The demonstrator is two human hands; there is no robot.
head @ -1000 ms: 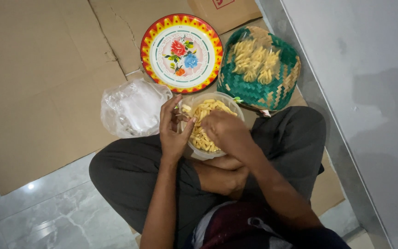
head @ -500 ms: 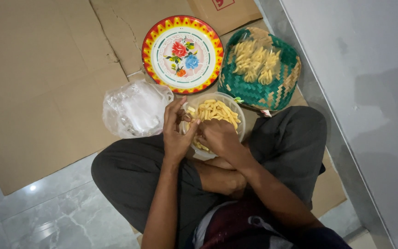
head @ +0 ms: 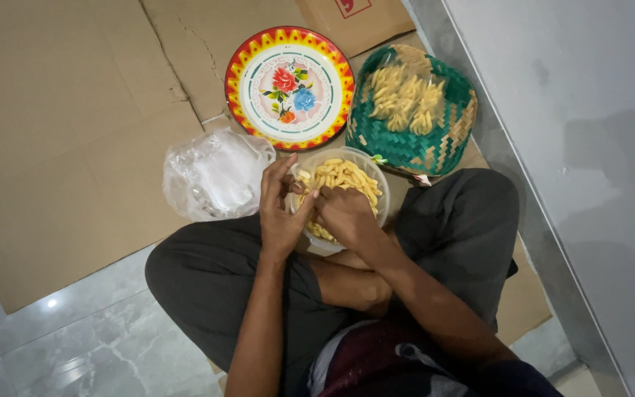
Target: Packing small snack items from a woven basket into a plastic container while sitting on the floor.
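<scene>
Head view: my left hand (head: pixel 282 213) and right hand (head: pixel 343 213) meet over the clear bowl of yellow sticks (head: pixel 343 180) in my lap, fingers pinched together; what they grip, I cannot tell. Flowered plate (head: pixel 289 88), woven basket (head: pixel 413 110) and plastic bag (head: pixel 214 173) crowd just beyond; cardboard (head: pixel 60 132) lies open leftward.

Bowl (head: pixel 365 170) of pasta pieces (head: pixel 343 176) at centre, both hands over it; plate (head: pixel 290 88) at 11 o'clock, basket (head: pixel 413 110) at 1, bag (head: pixel 214 175), apparently plastic, at 9, all on cardboard (head: pixel 60 125).
</scene>
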